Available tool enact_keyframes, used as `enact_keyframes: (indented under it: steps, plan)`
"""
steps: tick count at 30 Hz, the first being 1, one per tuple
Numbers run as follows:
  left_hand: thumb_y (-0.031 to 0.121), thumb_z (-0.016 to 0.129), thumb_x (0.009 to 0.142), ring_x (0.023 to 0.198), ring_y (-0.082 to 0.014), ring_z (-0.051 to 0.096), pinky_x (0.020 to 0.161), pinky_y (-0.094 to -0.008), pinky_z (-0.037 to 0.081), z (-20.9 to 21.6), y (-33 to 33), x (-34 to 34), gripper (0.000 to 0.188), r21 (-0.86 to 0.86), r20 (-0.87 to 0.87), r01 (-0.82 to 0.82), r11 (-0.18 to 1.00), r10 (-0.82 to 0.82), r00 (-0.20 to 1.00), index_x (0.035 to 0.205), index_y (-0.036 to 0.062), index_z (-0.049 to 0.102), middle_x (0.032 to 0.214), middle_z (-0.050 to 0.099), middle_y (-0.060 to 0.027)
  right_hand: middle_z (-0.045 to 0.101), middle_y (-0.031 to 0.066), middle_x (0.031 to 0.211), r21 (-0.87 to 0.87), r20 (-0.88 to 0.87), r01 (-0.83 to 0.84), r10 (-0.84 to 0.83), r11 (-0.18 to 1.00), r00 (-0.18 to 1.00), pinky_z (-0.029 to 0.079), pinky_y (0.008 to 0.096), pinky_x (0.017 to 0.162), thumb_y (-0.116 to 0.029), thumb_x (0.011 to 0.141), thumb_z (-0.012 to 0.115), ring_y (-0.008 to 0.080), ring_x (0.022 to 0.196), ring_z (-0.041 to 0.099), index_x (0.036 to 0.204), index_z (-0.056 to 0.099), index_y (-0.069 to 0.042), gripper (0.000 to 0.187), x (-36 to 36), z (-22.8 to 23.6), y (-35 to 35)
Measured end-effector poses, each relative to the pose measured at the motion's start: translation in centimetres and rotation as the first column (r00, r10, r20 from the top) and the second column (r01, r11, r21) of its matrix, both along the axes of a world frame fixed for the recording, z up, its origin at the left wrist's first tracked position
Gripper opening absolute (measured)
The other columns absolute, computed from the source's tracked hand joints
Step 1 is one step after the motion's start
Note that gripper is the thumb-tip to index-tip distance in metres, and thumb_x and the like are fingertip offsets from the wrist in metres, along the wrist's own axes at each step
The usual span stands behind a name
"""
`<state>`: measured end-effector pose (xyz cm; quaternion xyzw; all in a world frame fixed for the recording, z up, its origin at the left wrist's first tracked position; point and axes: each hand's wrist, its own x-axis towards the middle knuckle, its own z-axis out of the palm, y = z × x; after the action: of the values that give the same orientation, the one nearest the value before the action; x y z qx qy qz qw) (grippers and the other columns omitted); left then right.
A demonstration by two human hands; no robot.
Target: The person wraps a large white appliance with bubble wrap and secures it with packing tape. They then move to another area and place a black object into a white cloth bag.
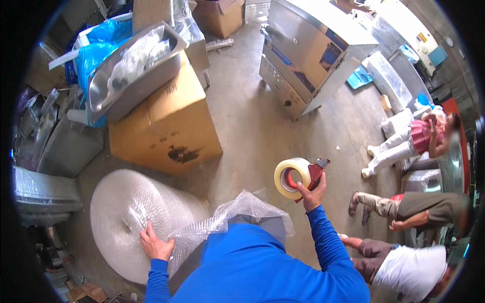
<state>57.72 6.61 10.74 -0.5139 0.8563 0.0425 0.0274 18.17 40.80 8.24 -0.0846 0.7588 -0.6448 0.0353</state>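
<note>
Concrete floor (252,126) all over, grey and scuffed, looks like a workshop or storeroom. Closest in, the left hand (155,246) lies flat with fingers spread on top of a big bubble wrap roll (126,222) standing on end, and a loose sheet (237,212) of it trails across to the blue-sleeved body. The right hand (312,194) is up in the air, fingers clamped around the handle of a red tape gun (298,177) with a roll of clear tape on it, well off the floor and apart from the wrap.

Just past the roll sits a cardboard box (166,126) with a steel sink (134,70) resting on top, plastic-wrapped bits inside it. Blue bags (98,48) behind that. A steel cabinet (308,50) stands further out, mid-floor. Right side is pretty crowded: three other people (409,141) sitting or crouching near the edge. More wrapped metal stuff (45,187) stacked along the left.
</note>
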Motion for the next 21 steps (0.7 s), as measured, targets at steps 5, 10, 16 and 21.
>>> enact_keyframes:
  steps: [5, 10, 16, 21]
  plan:
    - [0.023, 0.085, 0.057, 0.118, -0.0454, 0.05, 0.101, -0.0498, 0.044, -0.6, 0.9, -8.1, 0.102, 0.02, -0.033, -0.438, 0.899, 0.439, 0.898, 0.146, 0.0086, 0.038, 0.126, 0.046, -0.0257, 0.061, 0.0096, 0.103, 0.015, -0.076, -0.127, 0.128, 0.992, 0.989, 0.054, 0.0337, 0.083, -0.01, 0.07, 0.082, 0.0189, 0.095, 0.063, 0.117, 0.05, -0.003, 0.057, -16.8, -1.4, -3.0]
    - [0.019, 0.086, 0.058, 0.119, -0.0473, 0.05, 0.103, -0.0503, 0.043, -3.3, 6.5, -16.6, 0.102, -0.086, -0.097, -0.709, 0.7, 0.702, 0.706, 0.146, 0.0104, 0.036, 0.127, 0.046, -0.0278, 0.062, 0.0096, 0.103, 0.046, 0.066, -0.3, 0.297, 0.953, 0.953, 0.052, 0.036, 0.087, -0.018, 0.07, 0.084, 0.02, 0.097, 0.063, 0.116, 0.05, -0.003, 0.059, -32.9, -2.3, -8.4]
    - [0.015, 0.085, 0.056, 0.123, -0.047, 0.047, 0.105, -0.0505, 0.041, -3.4, 12.8, -32.0, 0.102, -0.095, -0.117, -0.817, 0.569, 0.809, 0.576, 0.146, 0.0135, 0.036, 0.128, 0.045, -0.0276, 0.061, 0.01, 0.104, -0.031, -0.146, -0.526, 0.517, 0.85, 0.844, 0.05, 0.0357, 0.089, -0.018, 0.068, 0.085, 0.02, 0.098, 0.062, 0.117, 0.05, -0.003, 0.062, -52.5, -2.0, -23.2]
    - [0.021, 0.086, 0.049, 0.121, -0.0451, 0.047, 0.103, -0.0513, 0.042, -2.0, 15.7, -45.2, 0.103, 0.092, -0.147, -0.87, 0.485, 0.871, 0.469, 0.14, 0.0121, 0.039, 0.126, 0.045, -0.0229, 0.059, 0.0093, 0.103, -0.128, -0.25, -0.707, 0.667, 0.696, 0.702, 0.056, 0.0285, 0.059, -0.013, 0.068, 0.084, 0.0151, 0.084, 0.062, 0.118, 0.049, -0.004, 0.062, -62.8, 3.4, -39.8]
